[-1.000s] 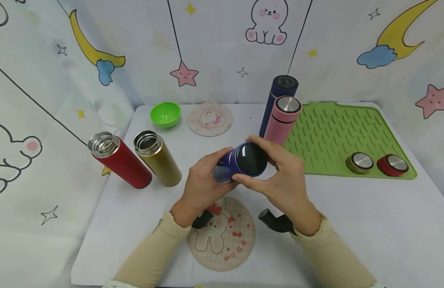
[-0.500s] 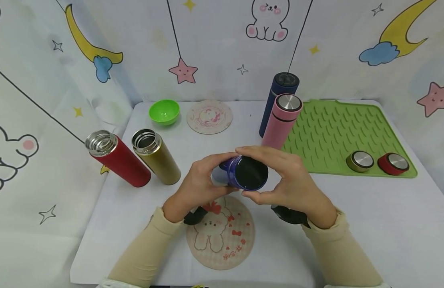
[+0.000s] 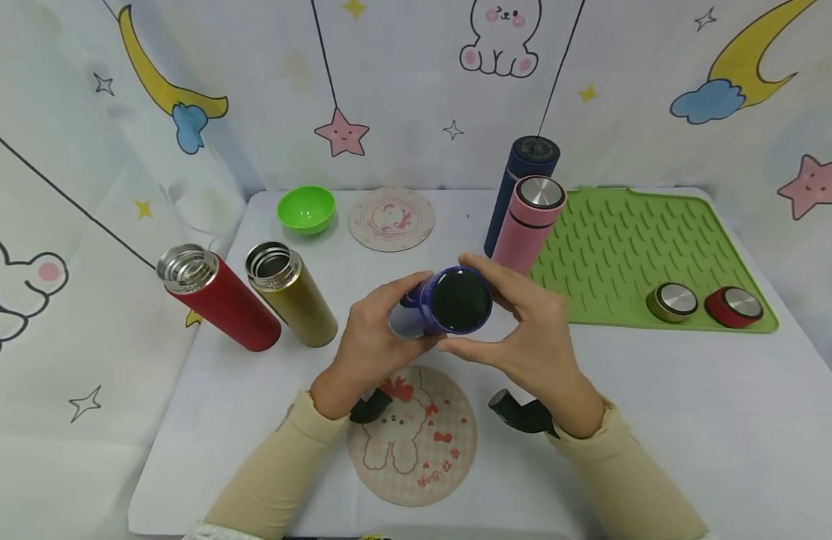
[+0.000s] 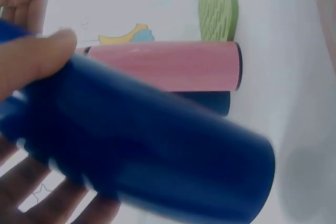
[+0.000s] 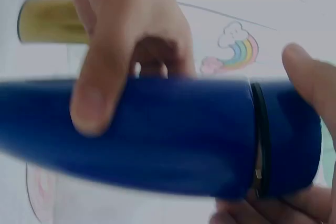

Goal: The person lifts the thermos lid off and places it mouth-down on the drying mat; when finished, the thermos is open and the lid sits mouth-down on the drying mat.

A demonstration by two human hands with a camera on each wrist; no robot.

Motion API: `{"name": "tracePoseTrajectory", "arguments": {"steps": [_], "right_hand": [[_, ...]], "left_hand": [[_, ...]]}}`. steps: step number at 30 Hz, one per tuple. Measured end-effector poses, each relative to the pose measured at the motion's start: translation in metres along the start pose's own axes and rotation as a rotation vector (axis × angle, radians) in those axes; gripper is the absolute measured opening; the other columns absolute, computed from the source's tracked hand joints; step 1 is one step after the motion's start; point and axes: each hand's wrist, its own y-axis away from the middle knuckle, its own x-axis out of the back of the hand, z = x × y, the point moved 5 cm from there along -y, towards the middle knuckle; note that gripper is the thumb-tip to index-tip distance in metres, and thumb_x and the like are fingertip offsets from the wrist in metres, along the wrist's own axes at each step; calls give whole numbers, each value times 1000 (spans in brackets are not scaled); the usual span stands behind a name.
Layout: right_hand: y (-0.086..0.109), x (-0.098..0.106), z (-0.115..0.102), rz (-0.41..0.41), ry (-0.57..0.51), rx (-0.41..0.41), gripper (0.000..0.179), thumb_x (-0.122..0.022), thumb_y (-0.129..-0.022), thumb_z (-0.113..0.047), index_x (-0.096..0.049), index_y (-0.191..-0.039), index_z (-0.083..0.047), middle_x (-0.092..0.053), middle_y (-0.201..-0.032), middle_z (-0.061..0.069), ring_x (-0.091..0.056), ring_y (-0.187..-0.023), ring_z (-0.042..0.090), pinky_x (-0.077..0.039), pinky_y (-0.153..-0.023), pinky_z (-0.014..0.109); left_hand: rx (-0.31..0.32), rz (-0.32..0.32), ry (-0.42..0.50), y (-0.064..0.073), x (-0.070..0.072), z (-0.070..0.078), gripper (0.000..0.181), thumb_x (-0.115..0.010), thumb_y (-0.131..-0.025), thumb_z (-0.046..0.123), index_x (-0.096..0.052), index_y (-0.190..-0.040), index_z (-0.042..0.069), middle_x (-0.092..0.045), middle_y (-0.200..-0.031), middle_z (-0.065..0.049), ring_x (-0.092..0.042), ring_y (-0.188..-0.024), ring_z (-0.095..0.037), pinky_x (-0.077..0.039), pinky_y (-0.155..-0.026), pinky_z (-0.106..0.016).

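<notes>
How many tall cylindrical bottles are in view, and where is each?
5: a glossy blue bottle in the left hand and right hand; an open red bottle and open gold bottle standing left; a pink steel-topped bottle near the green textured mat, partly hiding a navy bottle.

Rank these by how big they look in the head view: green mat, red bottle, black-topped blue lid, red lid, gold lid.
1. Green mat
2. Red bottle
3. Black-topped blue lid, perhaps enlarged by being nearer the camera
4. Red lid and gold lid: too alike to rank
</notes>
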Motion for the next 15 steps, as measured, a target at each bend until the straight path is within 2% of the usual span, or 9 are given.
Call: {"name": "tracePoseTrajectory", "arguments": {"steps": [5,8,11,15], "right_hand": [[2,-4,-5,127,40,-36,92,-103,-55,-7,-65,-139,-4,-73,-131,11,-71,-115,11,-58,-97,17],[3,-3,-6,173,58,-46,89,-102,-56,-6,-65,-138,-4,-74,-130,12,-72,-112,11,-58,-95,16],[2,-1,-6,166,76,-28,85,-102,-58,-7,-67,-136,-4,-74,-128,12,-72,-111,11,-58,-94,16],[-1,3,-7,50,103,76,75,-99,-67,-23,-69,-133,-4,-75,-125,12,-72,-112,15,-56,-96,13]], "left_hand": [[-19,102,-106,1,-4,6,78,-97,-72,20,-60,-141,9,-71,-133,-12,-70,-122,-27,-57,-107,-42],[-28,125,-150,0,-7,9,76,-95,-74,22,-60,-140,9,-72,-132,-13,-71,-121,-28,-58,-107,-41],[-33,101,-155,-2,-7,11,76,-95,-76,22,-59,-141,8,-71,-133,-13,-71,-122,-28,-57,-107,-42],[-34,-5,-99,-4,-5,9,77,-95,-75,19,-58,-142,10,-70,-136,-12,-70,-124,-28,-57,-107,-43]]}}
